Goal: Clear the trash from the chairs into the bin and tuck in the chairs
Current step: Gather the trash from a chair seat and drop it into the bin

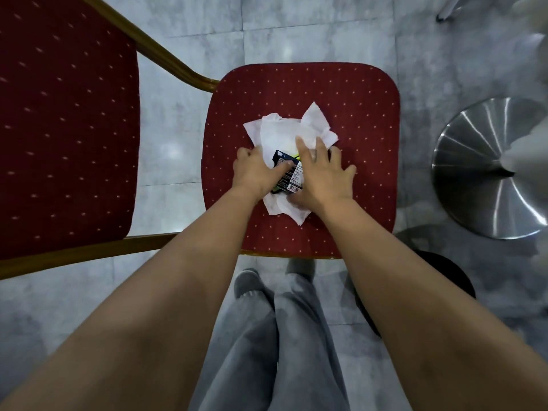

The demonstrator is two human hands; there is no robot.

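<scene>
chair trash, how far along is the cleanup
Nothing looks done yet. Both hands, left and right, are gathering the white tissues and a dark wrapper on the red chair seat, and none of it is lifted. A dark round thing by the right arm may be the bin. Left: binning the trash and tucking in the chairs.

Red dotted chair seat (355,114), crumpled white tissues (284,134) and dark wrapper (289,173) lying on it

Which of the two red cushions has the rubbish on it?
The middle red seat cushion, under both hands; crumpled white tissues and a dark wrapper lie on it. The large red panel at left is bare.
</scene>
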